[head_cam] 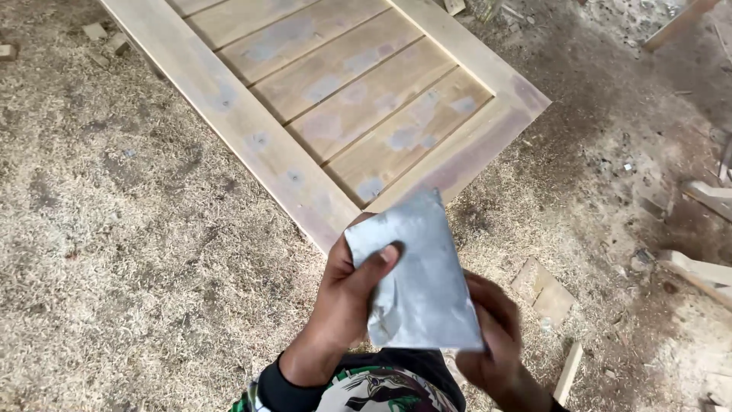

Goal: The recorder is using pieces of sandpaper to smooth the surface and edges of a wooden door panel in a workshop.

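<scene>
Holding was shared: a grey folded sheet [419, 278] was kept between both hands in front of the body, its long axis running up-down, slightly tilted. The left hand [347, 297] was clamped on its left edge w/ thumb on top; the fingers [488, 301] of the right hand [492, 336] were closed behind its right side. A wooden door panel [358, 99] lay just beyond, on a floor [130, 252] covered w/ sawdust and offcuts.
</scene>
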